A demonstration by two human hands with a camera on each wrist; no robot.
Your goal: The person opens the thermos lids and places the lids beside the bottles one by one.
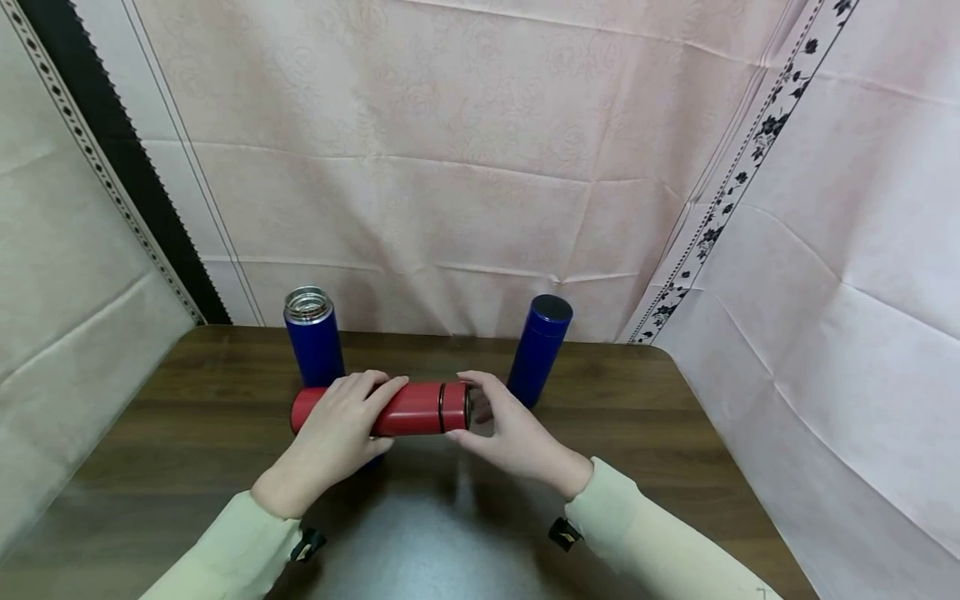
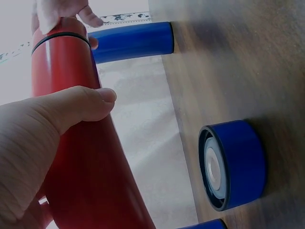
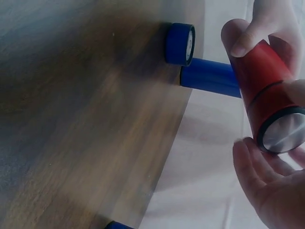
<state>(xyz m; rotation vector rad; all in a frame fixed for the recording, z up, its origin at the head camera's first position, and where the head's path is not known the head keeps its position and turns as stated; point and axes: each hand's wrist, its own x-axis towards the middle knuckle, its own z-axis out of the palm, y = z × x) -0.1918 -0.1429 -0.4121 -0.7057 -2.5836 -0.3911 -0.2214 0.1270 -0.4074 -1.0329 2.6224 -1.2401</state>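
A red thermos [image 1: 412, 410] lies level in the air above the table, its lid end to the right. My left hand [image 1: 341, 425] grips its body from above, thumb [image 2: 90, 102] along the near side. At the other end, my right hand [image 1: 517, 429] holds the lid [image 1: 455, 407] between thumb and fingers, below a dark ring seam. The lid's shiny silver end [image 3: 286, 131] shows in the right wrist view. Beneath the thermos, a loose blue lid [image 2: 240, 164] stands on the table with its inner side up; in the head view it is mostly hidden.
Behind my left hand stands an open blue thermos [image 1: 315, 350] with a bare steel mouth. A capped blue thermos [image 1: 538, 350] with a black top stands behind my right hand. The brown wooden table [image 1: 660, 475] ends at cloth-covered walls [image 1: 450, 208].
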